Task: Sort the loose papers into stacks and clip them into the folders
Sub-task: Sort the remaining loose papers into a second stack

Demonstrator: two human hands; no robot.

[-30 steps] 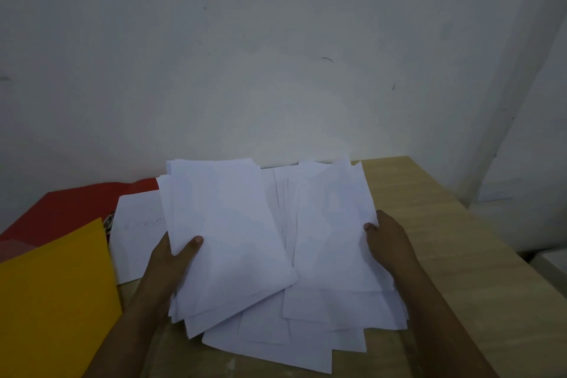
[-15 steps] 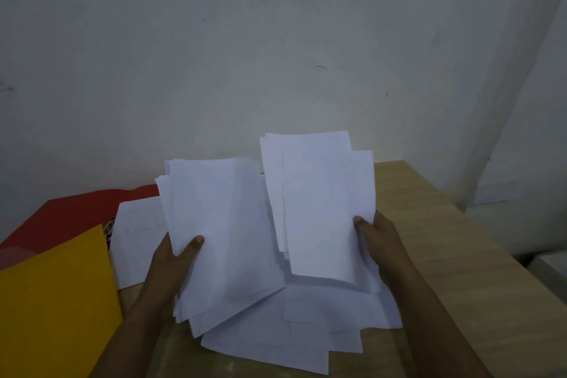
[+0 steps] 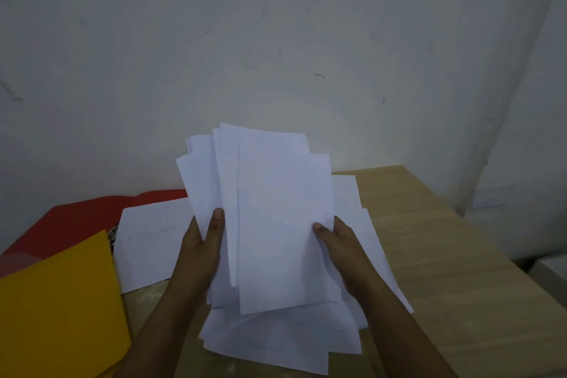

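A raised bundle of plain white rectangular paper sheets (image 3: 276,218) is held at centre frame, above the near-middle of the table, tilted with its far edge up toward the wall. The sheets are thin, matte and unevenly aligned, so several edges and corners fan out at the far-left side. The left hand (image 3: 201,250) grips the bundle's left edge, thumb pressed on the upper face and the remaining fingers hidden beneath. The right hand (image 3: 340,244) grips the right edge in the same manner, thumb on top, other fingers out of sight under the paper.

Below the bundle, a loose spread of white sheets (image 3: 276,344) lies flat on the table, overlapping at mixed angles and extending to the right and near side. A single white sheet with faint markings (image 3: 150,242), too blurred to read, lies flat to the left.

Further left, a flat yellow card folder (image 3: 58,310) overlaps a red folder (image 3: 76,221) at the far-left; a small metal fitting (image 3: 113,232) shows between them.

The surface is a light wood-grain table (image 3: 445,270) set against a scuffed, off-white plastered wall (image 3: 276,40).
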